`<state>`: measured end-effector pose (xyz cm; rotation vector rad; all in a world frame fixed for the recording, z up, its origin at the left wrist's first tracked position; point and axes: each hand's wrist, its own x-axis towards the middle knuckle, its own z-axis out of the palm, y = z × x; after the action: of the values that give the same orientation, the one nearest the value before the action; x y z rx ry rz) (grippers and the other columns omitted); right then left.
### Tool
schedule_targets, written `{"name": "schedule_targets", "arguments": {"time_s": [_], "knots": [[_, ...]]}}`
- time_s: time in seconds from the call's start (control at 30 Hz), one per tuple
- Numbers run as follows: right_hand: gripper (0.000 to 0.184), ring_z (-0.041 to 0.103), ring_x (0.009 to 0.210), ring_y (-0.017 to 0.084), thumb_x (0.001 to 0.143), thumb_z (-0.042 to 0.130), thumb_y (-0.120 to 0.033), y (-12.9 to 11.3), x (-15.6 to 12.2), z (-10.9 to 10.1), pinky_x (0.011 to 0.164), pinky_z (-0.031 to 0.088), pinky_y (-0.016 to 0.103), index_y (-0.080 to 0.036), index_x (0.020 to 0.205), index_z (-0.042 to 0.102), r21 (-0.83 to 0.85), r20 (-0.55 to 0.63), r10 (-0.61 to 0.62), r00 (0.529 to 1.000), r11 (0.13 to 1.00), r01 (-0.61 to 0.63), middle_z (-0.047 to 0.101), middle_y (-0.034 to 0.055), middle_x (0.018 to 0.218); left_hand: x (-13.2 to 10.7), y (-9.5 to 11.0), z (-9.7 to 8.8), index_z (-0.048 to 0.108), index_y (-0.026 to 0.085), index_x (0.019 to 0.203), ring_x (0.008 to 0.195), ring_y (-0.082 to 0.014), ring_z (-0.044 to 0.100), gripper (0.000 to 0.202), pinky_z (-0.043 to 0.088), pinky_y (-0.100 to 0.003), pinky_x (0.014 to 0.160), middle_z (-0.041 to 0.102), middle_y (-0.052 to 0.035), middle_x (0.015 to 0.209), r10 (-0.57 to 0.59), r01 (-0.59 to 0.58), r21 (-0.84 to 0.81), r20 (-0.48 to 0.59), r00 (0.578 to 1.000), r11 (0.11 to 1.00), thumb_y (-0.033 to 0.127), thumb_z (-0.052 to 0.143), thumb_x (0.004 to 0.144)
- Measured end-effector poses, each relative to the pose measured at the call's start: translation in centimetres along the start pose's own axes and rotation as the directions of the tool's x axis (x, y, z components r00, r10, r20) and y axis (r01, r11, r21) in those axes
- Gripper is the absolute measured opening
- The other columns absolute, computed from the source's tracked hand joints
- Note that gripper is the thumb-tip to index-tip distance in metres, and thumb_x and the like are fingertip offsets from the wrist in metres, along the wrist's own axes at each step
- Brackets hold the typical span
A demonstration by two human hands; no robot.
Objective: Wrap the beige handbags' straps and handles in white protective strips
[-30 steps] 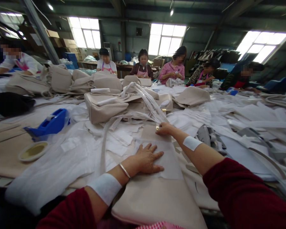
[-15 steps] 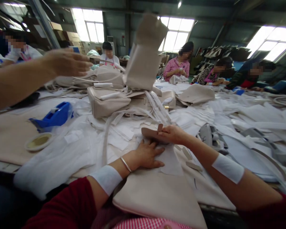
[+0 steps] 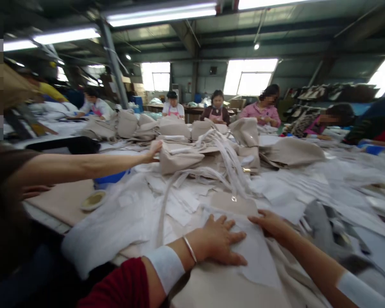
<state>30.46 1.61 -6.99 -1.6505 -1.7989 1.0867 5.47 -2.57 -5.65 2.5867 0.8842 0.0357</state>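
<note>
My left hand point(image 3: 224, 241) lies flat with fingers spread on a thin white sheet point(image 3: 259, 261). Under the sheet is a beige bag point(image 3: 218, 288), which reaches toward me. Its rounded flap point(image 3: 234, 203) extends beyond the sheet and bears a small shiny metal fitting. At the right edge of flap and sheet, my right hand point(image 3: 272, 224) is closed on the bag's side, index fingertip on top; the other fingers are partly hidden.
A co-worker's arm point(image 3: 115, 166) reaches in from the left to a beige bag point(image 3: 181, 160) on the pile. Nearby are a blue tape dispenser point(image 3: 111, 179) and a round dish point(image 3: 93, 200). White sheets cover much of the table; a grey object point(image 3: 322, 231) is at right.
The flap my right hand held folded up now lies flat. My left hand stays spread on the sheet. The co-worker's hand has come down to the bag pile, and the view has tilted up.
</note>
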Motion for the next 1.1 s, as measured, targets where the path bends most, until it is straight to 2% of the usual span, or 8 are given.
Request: {"name": "schedule_targets", "arguments": {"time_s": [0.07, 0.2, 0.3, 0.4, 0.57, 0.77, 0.93, 1.1], "knots": [[0.041, 0.074, 0.07, 0.036, 0.075, 0.059, -0.052, 1.9, -0.5, 1.4, 0.06, 0.06, 0.046, -0.02, 0.097, 0.072, 0.187, 0.102, 0.125, 0.987, 0.972, -0.143, 0.074, 0.0143, 0.074, -0.4, 0.0, 0.3, 0.031, 0.038, 0.151, 0.143, -0.0468, 0.025, 0.088, 0.019, -0.074, 0.106, 0.03, -0.0115, 0.159, -0.022, 0.022, -0.023, 0.003, 1.0, 0.999, 0.084, 0.037, 0.077], [0.049, 0.073, 0.084, 0.04, 0.059, 0.071, -0.045, 5.4, 0.4, 2.8, 0.071, 0.061, 0.049, -0.039, 0.108, 0.069, 0.474, 0.197, 0.267, 0.943, 0.816, -0.33, 0.076, 0.0102, 0.08, -0.7, -0.6, 1.0, 0.026, 0.041, 0.152, 0.146, -0.0444, 0.019, 0.089, 0.016, -0.073, 0.108, 0.028, -0.0075, 0.16, 0.003, -0.003, -0.055, -0.009, 1.0, 0.998, 0.082, 0.043, 0.075], [0.073, 0.073, 0.086, 0.04, 0.051, 0.078, -0.034, 5.6, 0.2, 2.7, 0.071, 0.061, 0.048, -0.036, 0.122, 0.063, 0.602, 0.232, 0.337, 0.913, 0.687, -0.406, 0.077, 0.0102, 0.084, -0.7, -0.3, 0.9, 0.025, 0.039, 0.153, 0.146, -0.0462, 0.017, 0.091, 0.013, -0.075, 0.107, 0.025, -0.0106, 0.161, 0.01, -0.008, -0.072, 0.018, 1.0, 0.997, 0.082, 0.042, 0.075], [0.083, 0.074, 0.088, 0.035, 0.053, 0.078, -0.021, 3.7, -1.3, 2.2, 0.077, 0.061, 0.042, -0.026, 0.133, 0.056, 0.69, 0.281, 0.268, 0.921, 0.611, -0.388, 0.078, 0.0094, 0.091, -0.8, 0.4, 0.2, 0.029, 0.035, 0.153, 0.145, -0.0479, 0.019, 0.089, 0.015, -0.075, 0.106, 0.026, -0.0139, 0.16, 0.0, 0.002, -0.087, 0.023, 1.0, 0.996, 0.081, 0.041, 0.078], [0.07, 0.074, 0.087, 0.028, 0.055, 0.066, -0.009, 1.2, -2.1, 2.1, 0.08, 0.058, 0.037, -0.02, 0.124, 0.064, 0.77, 0.254, 0.102, 0.962, 0.58, -0.265, 0.078, 0.0087, 0.096, -0.9, 0.7, -0.8, 0.033, 0.033, 0.151, 0.142, -0.0487, 0.024, 0.084, 0.017, -0.074, 0.106, 0.03, -0.0165, 0.158, -0.016, 0.016, -0.08, 0.002, 1.0, 0.997, 0.078, 0.039, 0.082], [0.066, 0.073, 0.087, 0.027, 0.05, 0.054, -0.006, 1.7, -1.1, 1.2, 0.079, 0.059, 0.037, -0.016, 0.114, 0.067, 0.757, 0.218, 0.046, 0.975, 0.622, -0.198, 0.078, 0.0087, 0.097, 0.0, 0.4, -0.4, 0.031, 0.034, 0.152, 0.143, -0.0469, 0.025, 0.085, 0.018, -0.074, 0.106, 0.029, -0.0152, 0.159, -0.03, 0.031, -0.028, 0.037, 0.999, 0.999, 0.08, 0.039, 0.081], [0.04, 0.074, 0.087, 0.028, 0.071, 0.061, -0.027, 1.9, 1.0, 0.4, 0.083, 0.058, 0.039, -0.013, 0.108, 0.067, 0.756, 0.181, 0.086, 0.98, 0.625, -0.194, 0.077, 0.0117, 0.091, 1.0, 0.1, -0.2, 0.03, 0.034, 0.152, 0.143, -0.0462, 0.025, 0.084, 0.022, -0.073, 0.106, 0.027, -0.016, 0.159, -0.021, 0.02, 0.019, 0.045, 0.999, 1.0, 0.079, 0.04, 0.082], [0.041, 0.073, 0.09, 0.026, 0.076, 0.069, -0.041, 0.0, 3.0, -0.9, 0.081, 0.059, 0.036, -0.015, 0.108, 0.067, 0.668, 0.206, 0.052, 0.977, 0.722, -0.179, 0.077, 0.012, 0.099, 0.9, 0.0, -0.2, 0.029, 0.034, 0.152, 0.144, -0.0451, 0.023, 0.083, 0.024, -0.072, 0.105, 0.024, -0.0161, 0.16, -0.001, 0.0, 0.044, 0.038, 0.999, 0.999, 0.079, 0.038, 0.083]]}}
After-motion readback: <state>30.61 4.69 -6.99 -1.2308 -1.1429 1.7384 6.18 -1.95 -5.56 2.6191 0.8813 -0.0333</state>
